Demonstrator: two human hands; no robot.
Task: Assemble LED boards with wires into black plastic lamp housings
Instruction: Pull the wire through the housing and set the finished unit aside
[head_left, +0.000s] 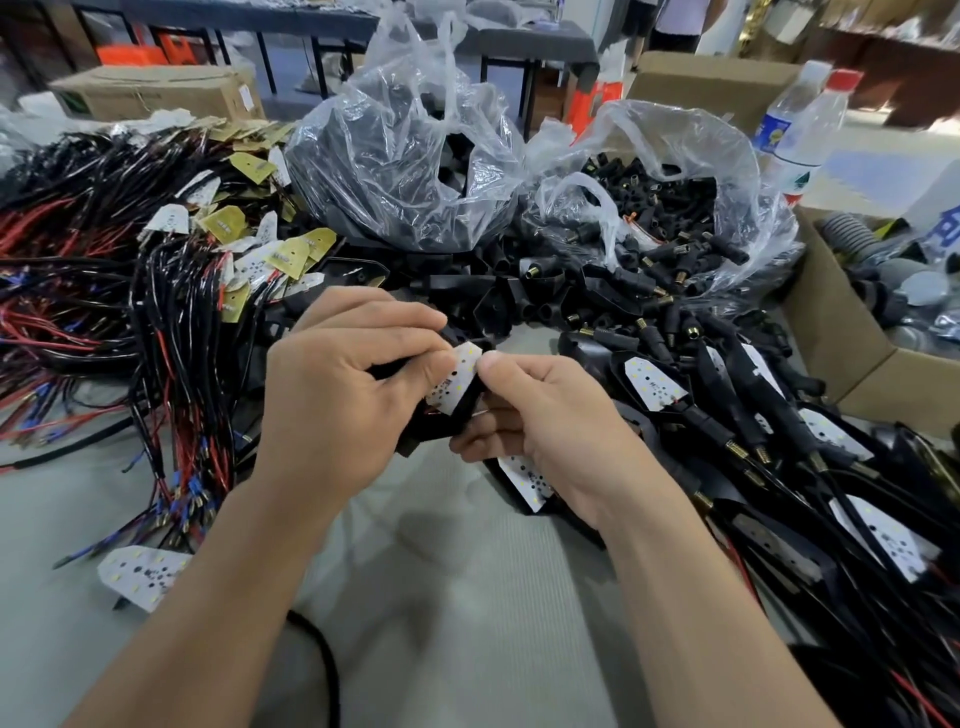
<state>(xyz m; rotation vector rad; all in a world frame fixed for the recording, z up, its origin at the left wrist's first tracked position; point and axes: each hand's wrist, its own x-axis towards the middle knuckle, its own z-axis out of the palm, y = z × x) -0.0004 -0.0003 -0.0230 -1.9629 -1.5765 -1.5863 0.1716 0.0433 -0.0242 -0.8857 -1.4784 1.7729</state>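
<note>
While you held the black housing above the middle of the table, your left hand was curled round it from the left, thumb against the white LED board. Your right hand pinched the board's upper end, thumb tip pressed on it, fingers tucked under the housing. The board lay tilted at the housing's mouth; whether it sat fully home, I could not tell. Wired boards were heaped along the left edge, and one loose board lay near the front left. Two clear bags of black parts stood at the far edge. Housings with boards in them were piled at the right.
</note>
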